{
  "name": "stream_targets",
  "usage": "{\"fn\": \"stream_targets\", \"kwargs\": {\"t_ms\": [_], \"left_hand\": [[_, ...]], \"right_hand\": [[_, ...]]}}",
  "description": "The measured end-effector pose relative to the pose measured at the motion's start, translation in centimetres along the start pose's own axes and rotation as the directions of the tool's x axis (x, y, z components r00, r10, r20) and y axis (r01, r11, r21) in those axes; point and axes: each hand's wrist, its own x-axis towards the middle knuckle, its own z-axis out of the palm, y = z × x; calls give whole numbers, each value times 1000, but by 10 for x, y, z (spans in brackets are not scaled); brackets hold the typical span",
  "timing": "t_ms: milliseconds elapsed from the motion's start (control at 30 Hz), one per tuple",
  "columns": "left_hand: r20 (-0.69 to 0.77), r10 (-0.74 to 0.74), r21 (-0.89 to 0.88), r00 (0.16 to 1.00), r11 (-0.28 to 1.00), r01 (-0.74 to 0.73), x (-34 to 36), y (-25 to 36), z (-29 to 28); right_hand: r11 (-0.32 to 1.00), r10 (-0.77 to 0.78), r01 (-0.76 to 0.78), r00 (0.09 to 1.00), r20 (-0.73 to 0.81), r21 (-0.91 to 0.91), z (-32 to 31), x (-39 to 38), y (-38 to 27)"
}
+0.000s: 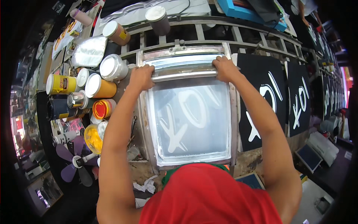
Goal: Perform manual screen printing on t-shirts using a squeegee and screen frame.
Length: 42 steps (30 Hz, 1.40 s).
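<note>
A screen printing frame [234, 123] lies in front of me, its pale mesh showing large white brushed lettering. Across its far end runs a squeegee [182, 75], a long bar with a light metallic edge. My left hand [141, 77] is closed around the bar's left end, and my right hand [226, 69] grips the right end. Both arms are stretched forward. White ink streaks show beyond the bar, and more white ink lines the mesh's near edge. A metal hinge clamp [177, 46] sits at the frame's far side.
Black printed panels [298, 97] with white lettering lie to the right, along a metal rack [201, 33]. Crowded on the left are ink tubs, including an orange one [100, 86], and a purple-bladed fan [77, 161]. Crumpled paper [146, 184] lies near my left arm. Another person's arm [302, 16] shows far right.
</note>
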Motion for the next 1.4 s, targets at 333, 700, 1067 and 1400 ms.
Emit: {"fn": "stream_targets", "kwargs": {"t_ms": [333, 700, 1067, 1400], "left_hand": [[-134, -45, -14, 990, 999, 44, -20, -18, 20], [-165, 0, -187, 986, 982, -32, -331, 100, 118], [3, -105, -98, 995, 990, 104, -139, 37, 29], [-121, -228, -22, 966, 974, 227, -10, -8, 23]], "right_hand": [[990, 108, -120, 984, 142, 76, -28, -8, -27], [989, 57, -53, 998, -27, 135, 58, -340, -150], [995, 61, -59, 998, -24, 78, -3, -145, -71], [985, 172, -172, 985, 5, -24, -8, 0, -36]]}}
